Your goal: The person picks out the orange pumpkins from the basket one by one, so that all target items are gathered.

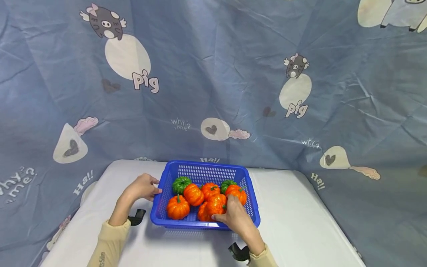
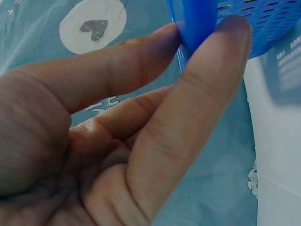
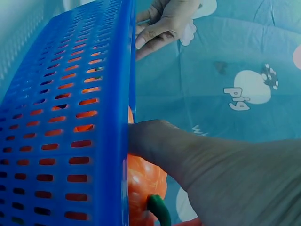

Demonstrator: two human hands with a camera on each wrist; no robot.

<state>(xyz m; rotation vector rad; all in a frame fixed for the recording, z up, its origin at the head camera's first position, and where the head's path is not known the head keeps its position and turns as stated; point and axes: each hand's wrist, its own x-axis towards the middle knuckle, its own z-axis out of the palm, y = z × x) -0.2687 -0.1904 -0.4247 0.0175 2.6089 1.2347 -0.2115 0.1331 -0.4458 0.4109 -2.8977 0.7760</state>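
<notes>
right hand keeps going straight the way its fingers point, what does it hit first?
Likely the orange pumpkin right under the right hand, which its fingers seem to touch already, inside the blue basket. Depth unclear.

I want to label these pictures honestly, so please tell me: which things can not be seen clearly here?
- Head view: the right hand covers part of one orange pumpkin; its fingertips are hidden, so the grasp is unclear.
- Head view: the pumpkin count is uncertain, since they overlap in the basket.
- Left wrist view: the left hand fills the frame; only a strip of basket rim shows.
- Right wrist view: the basket wall hides most pumpkins.
</notes>
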